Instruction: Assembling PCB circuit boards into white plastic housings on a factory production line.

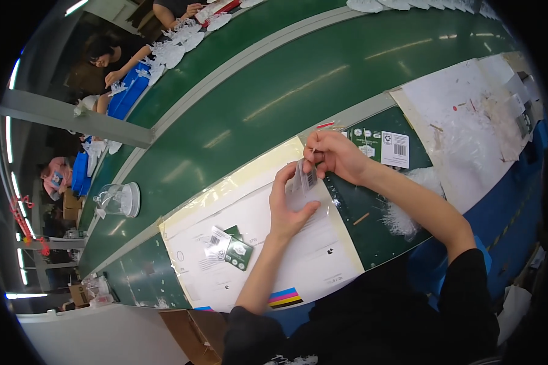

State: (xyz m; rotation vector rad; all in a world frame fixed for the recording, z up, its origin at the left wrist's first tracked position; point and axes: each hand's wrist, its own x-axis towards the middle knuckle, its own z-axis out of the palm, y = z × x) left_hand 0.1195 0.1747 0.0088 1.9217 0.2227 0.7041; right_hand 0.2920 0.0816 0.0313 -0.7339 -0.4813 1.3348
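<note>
My left hand [288, 204] is closed round the edge of a small pale card with a barcode [301, 184], upright over the printed sheet. Close against it, my right hand [340, 155] has its thumb and forefinger pinched together at the card's top, on something thin and whitish too small to name. Below and left of my left hand, green and white cards [239, 253] lie loosely overlapped on the large white printed sheet [298, 255]. Behind my right wrist is a row of green cards [366, 141] and a white barcode card [395, 149].
White fluffy strands [400, 216] and a thin brown stick [361, 218] lie under my right forearm. A littered white board [438, 115] is at the right. Beyond runs a green conveyor belt [274, 109] carrying a clear dome [120, 200]. Other people work beside blue bins [128, 91] across it.
</note>
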